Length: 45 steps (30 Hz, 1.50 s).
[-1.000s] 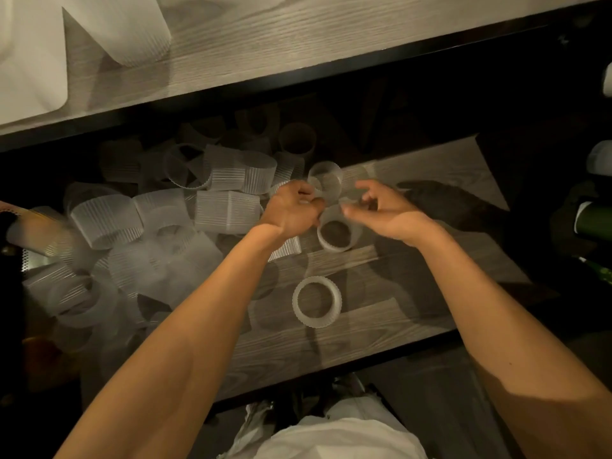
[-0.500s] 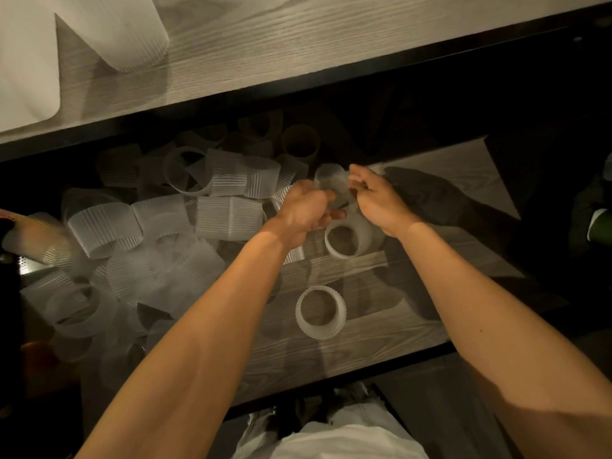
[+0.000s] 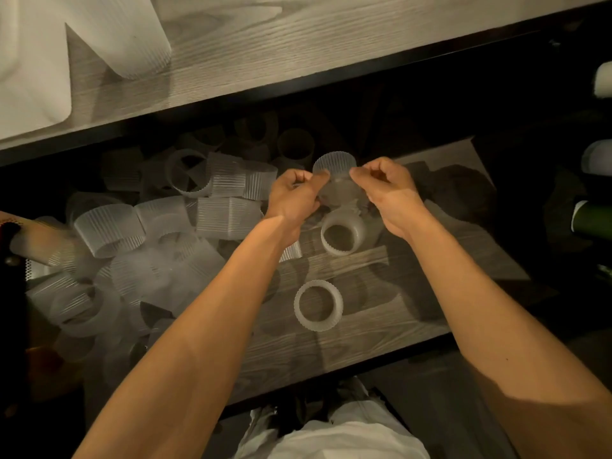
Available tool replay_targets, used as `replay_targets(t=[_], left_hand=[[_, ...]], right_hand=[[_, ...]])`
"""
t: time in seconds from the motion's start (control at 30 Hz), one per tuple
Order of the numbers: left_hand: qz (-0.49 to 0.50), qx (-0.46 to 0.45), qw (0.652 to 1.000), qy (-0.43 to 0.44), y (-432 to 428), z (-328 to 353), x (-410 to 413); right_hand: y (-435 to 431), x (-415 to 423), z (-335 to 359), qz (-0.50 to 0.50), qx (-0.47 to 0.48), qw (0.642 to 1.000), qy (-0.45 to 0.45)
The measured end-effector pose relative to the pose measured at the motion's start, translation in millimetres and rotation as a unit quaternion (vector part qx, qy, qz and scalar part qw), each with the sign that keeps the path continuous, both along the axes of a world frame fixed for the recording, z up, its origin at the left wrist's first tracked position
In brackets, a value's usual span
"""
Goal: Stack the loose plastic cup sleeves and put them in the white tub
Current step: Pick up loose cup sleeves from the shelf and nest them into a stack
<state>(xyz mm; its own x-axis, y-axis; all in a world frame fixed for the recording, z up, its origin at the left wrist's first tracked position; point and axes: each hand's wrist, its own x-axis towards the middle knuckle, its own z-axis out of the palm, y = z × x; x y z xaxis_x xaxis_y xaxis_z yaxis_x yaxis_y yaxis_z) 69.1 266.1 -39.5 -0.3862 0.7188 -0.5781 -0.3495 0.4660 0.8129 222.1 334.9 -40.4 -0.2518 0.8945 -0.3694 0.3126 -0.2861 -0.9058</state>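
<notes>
A ribbed translucent cup sleeve (image 3: 335, 173) is held up between both hands over the lower wooden shelf (image 3: 381, 329). My left hand (image 3: 293, 197) pinches its left side and my right hand (image 3: 387, 190) pinches its right side. Directly below stands a short stack of sleeves (image 3: 342, 235). A single sleeve (image 3: 318, 305) lies nearer the shelf's front edge. A big heap of loose sleeves (image 3: 139, 250) covers the shelf's left half. The corner of a white tub (image 3: 33, 77) shows at top left on the upper shelf.
A long nested roll of sleeves (image 3: 132, 38) lies on the upper wooden shelf (image 3: 298, 41) next to the tub. Dark bottles (image 3: 592, 220) stand at the right edge. My white-clothed lap (image 3: 331, 438) is at the bottom.
Both hands have lifted the sleeve slightly and spread apart, so it now shows round and open between them. The view has shifted a little.
</notes>
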Motion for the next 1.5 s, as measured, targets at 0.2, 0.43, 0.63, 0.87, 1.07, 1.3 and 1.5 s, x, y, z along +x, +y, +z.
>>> replay_targets(t=[0.2,0.43,0.63,0.87,1.07,1.3,1.5], left_hand=[[-0.098,0.019,0.994,0.048,-24.1,-0.5,-3.5],[-0.257,0.041,0.912,0.316,-37.6,-9.8,14.4],[-0.283,-0.019,0.861,0.423,-40.1,-33.8,20.9],[-0.266,-0.068,0.879,0.391,-47.7,-29.6,9.3],[-0.148,-0.126,0.904,0.381,-63.3,-9.9,-18.8],[-0.155,-0.178,0.894,0.380,-77.7,-2.4,-33.2],[-0.220,-0.253,0.868,0.366,-87.9,-2.0,-34.0]], right_hand=[[-18.1,32.2,1.4,0.074,-0.041,0.996,0.033],[-45.4,41.0,-7.6,0.198,0.118,0.957,-0.177],[-53.5,37.2,-15.9,0.273,0.118,0.909,-0.291],[-55.9,33.8,3.8,0.337,0.063,0.863,-0.371],[-69.0,-10.9,29.3,0.242,0.179,0.922,-0.244],[-98.9,-64.7,20.9,0.368,0.023,0.886,-0.281],[-104.1,-76.3,7.1,0.339,-0.089,0.901,-0.256]])
